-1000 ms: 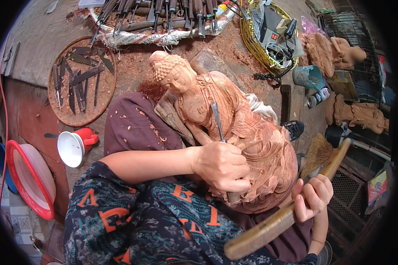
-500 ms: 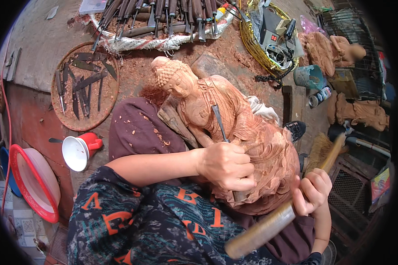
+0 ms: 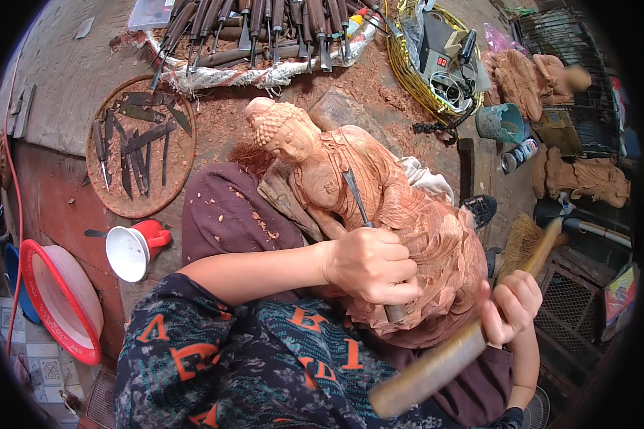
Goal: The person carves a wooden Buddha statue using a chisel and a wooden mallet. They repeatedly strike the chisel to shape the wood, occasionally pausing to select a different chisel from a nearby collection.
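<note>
Statue (image 3: 379, 171): lies tilted across my lap, under and beyond my left hand (image 3: 374, 266). Head is ahead-left of that grip, folded robe base just right of the knuckles. I'd pin it with the thigh (image 3: 225, 204) first; if it rocks, the cut likely wanders.

Mallet (image 3: 429, 368): right hand (image 3: 511, 307) is wrapped round it partway along, index side looking a bit looser than the rest. Thick end lies nearer my body than the left grip, not touching it. I'd firm up those fingers and swing short from the wrist.

Wood block (image 3: 283, 196): ahead-left of the left hand, wedged between thigh and statue. Looks like a prop; worth checking it's seated.

Chisel (image 3: 358, 198): left hand is closed into a fist round it, no slack visible. Blade sticks out the far side, butt pokes out the near side. Tip is at the robe on the chest; can't tell if it bites or just hovers. Seat the edge, hit square in line with the shaft, light taps, low angle. Keep the fist clear of the butt; a glancing hit would catch knuckles.

Chips (image 3: 261, 223): on the thigh, left of the grip. Brush them off the cut line.
</note>
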`<state>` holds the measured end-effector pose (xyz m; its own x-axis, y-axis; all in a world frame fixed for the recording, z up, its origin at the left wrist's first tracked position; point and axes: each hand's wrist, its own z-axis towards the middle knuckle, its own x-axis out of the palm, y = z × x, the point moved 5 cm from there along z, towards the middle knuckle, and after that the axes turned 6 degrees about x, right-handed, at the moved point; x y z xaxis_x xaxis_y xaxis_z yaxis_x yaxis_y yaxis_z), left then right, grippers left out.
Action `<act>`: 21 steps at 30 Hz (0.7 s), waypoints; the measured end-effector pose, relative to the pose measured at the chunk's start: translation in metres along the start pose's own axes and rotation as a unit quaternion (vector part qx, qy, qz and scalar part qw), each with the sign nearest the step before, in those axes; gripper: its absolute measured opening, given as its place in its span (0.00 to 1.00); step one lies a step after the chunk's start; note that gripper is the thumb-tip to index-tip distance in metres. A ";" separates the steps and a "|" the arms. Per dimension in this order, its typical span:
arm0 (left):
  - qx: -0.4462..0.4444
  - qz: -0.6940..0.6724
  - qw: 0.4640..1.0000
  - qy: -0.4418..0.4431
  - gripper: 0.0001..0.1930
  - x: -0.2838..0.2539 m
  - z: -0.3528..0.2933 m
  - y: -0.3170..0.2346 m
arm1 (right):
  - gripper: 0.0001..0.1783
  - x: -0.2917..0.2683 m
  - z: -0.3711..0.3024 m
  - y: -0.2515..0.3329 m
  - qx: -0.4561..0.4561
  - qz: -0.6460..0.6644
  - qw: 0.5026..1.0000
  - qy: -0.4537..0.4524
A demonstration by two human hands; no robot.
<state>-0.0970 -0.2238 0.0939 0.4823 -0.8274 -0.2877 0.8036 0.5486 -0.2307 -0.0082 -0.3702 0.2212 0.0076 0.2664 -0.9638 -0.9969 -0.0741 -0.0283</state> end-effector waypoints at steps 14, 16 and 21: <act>0.005 -0.012 1.000 -0.002 0.15 -0.009 0.003 0.004 | 0.24 0.006 0.005 -0.010 0.057 -0.049 0.995 0.061; 0.015 -0.021 0.999 -0.027 0.17 -0.009 0.004 0.006 | 0.23 0.000 0.001 0.001 0.051 0.014 0.998 0.017; 0.014 -0.035 0.998 -0.043 0.18 -0.013 0.007 0.007 | 0.24 0.008 0.002 -0.010 0.022 -0.118 0.991 0.059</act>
<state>-0.0956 -0.2098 0.1024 0.4526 -0.8712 -0.1900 0.8452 0.4871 -0.2202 0.0017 -0.3659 0.2140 0.2471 0.1571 -0.9562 -0.9688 0.0186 -0.2473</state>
